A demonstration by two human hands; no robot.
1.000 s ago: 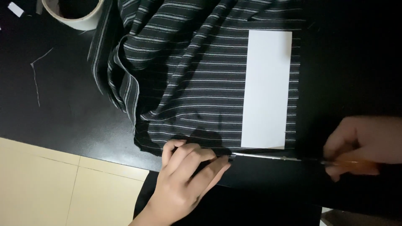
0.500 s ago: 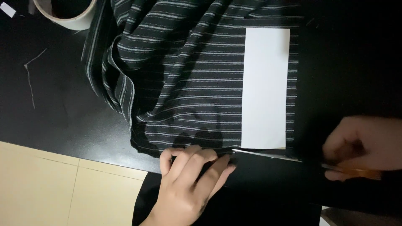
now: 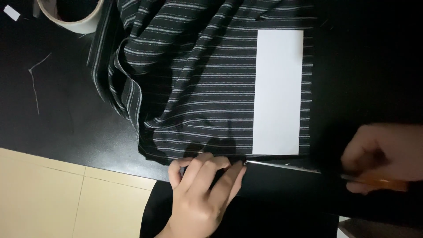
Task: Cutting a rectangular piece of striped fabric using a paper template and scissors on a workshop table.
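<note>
Now the orange-handled scissors point(image 3: 326, 172) lie along the lower edge of the white rectangular paper pattern point(image 3: 278, 92), blade tips reaching just past its lower left corner, farther left than a second ago. The right hand point(image 3: 387, 156) is clamped around the handles; the left hand point(image 3: 202, 194) presses flat, fingers together, on the black white-striped fabric point(image 3: 198, 88) just left of the tips. Beneath the pattern lies the black tabletop point(image 3: 57, 119); a beige tape roll point(image 3: 72, 15) sits far up-left of it, cream floor tiles point(image 3: 57, 198) below-left.

Left hand point(image 3: 200, 198) bare, no rings, right hand point(image 3: 383, 154) bare (slightly blurred), no sleeves showing
</note>
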